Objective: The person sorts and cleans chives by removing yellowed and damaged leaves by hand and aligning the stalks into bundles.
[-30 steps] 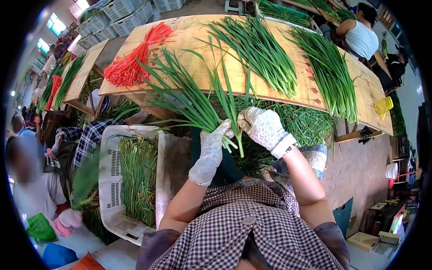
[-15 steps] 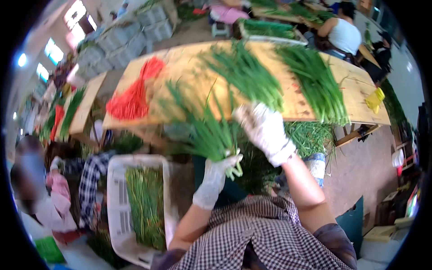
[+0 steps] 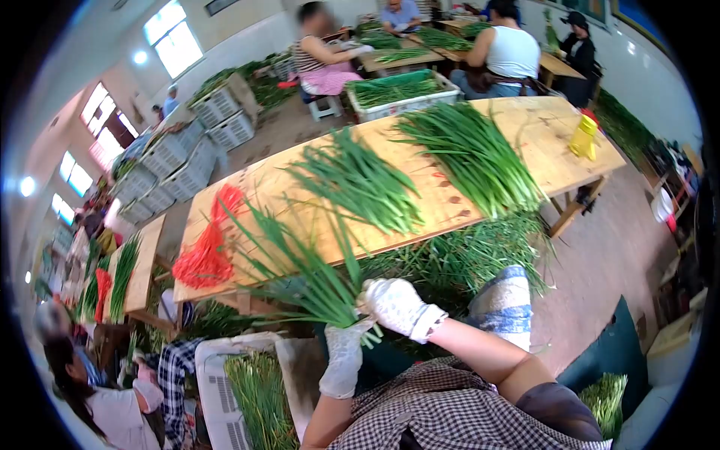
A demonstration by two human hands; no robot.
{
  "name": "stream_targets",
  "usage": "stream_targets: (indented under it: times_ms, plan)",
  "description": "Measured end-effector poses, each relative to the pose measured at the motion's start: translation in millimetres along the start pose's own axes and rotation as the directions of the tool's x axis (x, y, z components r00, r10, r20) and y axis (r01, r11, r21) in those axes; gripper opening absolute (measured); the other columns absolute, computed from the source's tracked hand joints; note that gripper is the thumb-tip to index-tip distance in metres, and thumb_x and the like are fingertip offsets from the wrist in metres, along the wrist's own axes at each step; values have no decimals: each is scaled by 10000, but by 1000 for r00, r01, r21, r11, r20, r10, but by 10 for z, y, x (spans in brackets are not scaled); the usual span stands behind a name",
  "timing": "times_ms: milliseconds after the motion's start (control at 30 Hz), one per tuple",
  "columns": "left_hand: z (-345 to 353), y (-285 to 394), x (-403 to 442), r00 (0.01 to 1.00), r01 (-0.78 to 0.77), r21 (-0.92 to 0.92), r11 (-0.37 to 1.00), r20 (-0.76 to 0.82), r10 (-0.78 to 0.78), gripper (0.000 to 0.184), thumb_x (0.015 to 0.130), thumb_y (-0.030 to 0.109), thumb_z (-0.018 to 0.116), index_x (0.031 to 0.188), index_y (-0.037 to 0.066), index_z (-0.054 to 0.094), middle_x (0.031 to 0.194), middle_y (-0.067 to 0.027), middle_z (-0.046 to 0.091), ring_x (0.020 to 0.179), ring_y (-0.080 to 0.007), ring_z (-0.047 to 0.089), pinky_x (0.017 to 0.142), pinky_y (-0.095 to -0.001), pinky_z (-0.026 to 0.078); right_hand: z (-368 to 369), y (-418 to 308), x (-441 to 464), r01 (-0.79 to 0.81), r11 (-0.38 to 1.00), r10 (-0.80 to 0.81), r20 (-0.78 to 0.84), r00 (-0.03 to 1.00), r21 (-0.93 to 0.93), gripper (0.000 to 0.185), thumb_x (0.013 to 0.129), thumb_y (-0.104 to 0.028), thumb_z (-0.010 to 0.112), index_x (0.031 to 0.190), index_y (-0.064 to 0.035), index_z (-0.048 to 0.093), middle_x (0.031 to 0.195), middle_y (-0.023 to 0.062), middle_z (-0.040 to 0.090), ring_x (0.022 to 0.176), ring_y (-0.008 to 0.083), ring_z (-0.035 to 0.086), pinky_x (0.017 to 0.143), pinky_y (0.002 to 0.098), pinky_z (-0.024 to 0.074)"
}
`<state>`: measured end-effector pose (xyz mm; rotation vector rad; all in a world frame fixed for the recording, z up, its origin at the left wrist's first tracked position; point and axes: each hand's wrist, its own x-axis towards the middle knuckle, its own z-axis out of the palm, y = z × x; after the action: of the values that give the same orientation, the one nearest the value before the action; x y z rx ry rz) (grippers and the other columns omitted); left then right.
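My left hand (image 3: 345, 358), in a white glove, is closed around the lower stems of a bunch of garlic chives (image 3: 319, 274). The leaves fan out up and left over the table's near edge, and the pale stem ends poke out below the fist. Also gloved, my right hand (image 3: 399, 307) has its fingers closed on the stems just above the left one; its fingertips are partly hidden. Beyond my hands, two piles of chives lie on the wooden table: a middle pile (image 3: 367, 184) and a fuller right pile (image 3: 480, 161).
Red plastic ties (image 3: 206, 259) lie at the table's (image 3: 292, 206) left end, a yellow object (image 3: 583, 139) at its right. A white crate (image 3: 214, 375) of chives stands at my left. Loose greens (image 3: 465, 251) heap under the table. Several people sit nearby, one person (image 3: 124, 405) at lower left.
My right hand has come down and left from above the table to the stems in my left hand. The bunch leans further left. My head view has shifted, showing more of the room.
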<state>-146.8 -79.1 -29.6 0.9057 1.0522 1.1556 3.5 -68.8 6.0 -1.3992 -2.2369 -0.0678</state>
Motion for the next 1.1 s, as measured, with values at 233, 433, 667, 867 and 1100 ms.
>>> stream_targets:
  times_ms: [233, 433, 667, 867, 1100]
  plan:
    - [22, 152, -101, 993, 76, 23, 997, 89, -78, 391, 684, -129, 636, 1053, -39, 546, 896, -116, 606, 584, -220, 631, 417, -289, 532, 80, -46, -60, -66, 998, 67, -167, 984, 9, 117, 698, -161, 591, 678, -45, 593, 667, 111, 566, 607, 247, 618, 499, 348, 474]
    - [109, 133, -90, 994, 22, -62, 998, 104, -16, 433, 705, -168, 617, 1109, -28, 551, 1033, -116, 605, 899, -212, 633, 778, -323, 545, 101, 5, -17, -100, 988, 123, -213, 969, 118, 139, 746, -188, 601, 727, -56, 562, 708, 108, 517, 643, 271, 581, 526, 374, 471]
    - [88, 85, -66, 995, 43, -12, 999, 90, -42, 499, 750, -157, 593, 1221, -17, 502, 1092, -111, 602, 946, -209, 628, 779, -312, 532, -128, 12, 45, -172, 956, 192, -63, 979, 237, 201, 740, -226, 654, 833, -49, 630, 806, 122, 572, 733, 288, 622, 589, 390, 494]
    - [235, 301, -207, 996, 51, 42, 998, 74, -54, 415, 737, -82, 631, 1145, -33, 567, 917, -110, 617, 728, -199, 636, 583, -303, 551, 86, 115, -53, -86, 986, 94, -55, 994, 139, 144, 785, -245, 603, 759, -104, 617, 742, 112, 561, 636, 293, 607, 490, 397, 468]
    - [80, 274, -71, 997, 0, -135, 991, 81, 11, 318, 720, -136, 645, 1017, -44, 579, 992, -182, 652, 862, -237, 665, 719, -329, 567, -282, 103, 286, -156, 963, 208, -240, 948, 218, 266, 875, -326, 563, 747, -96, 608, 730, 118, 608, 673, 284, 637, 538, 388, 500]
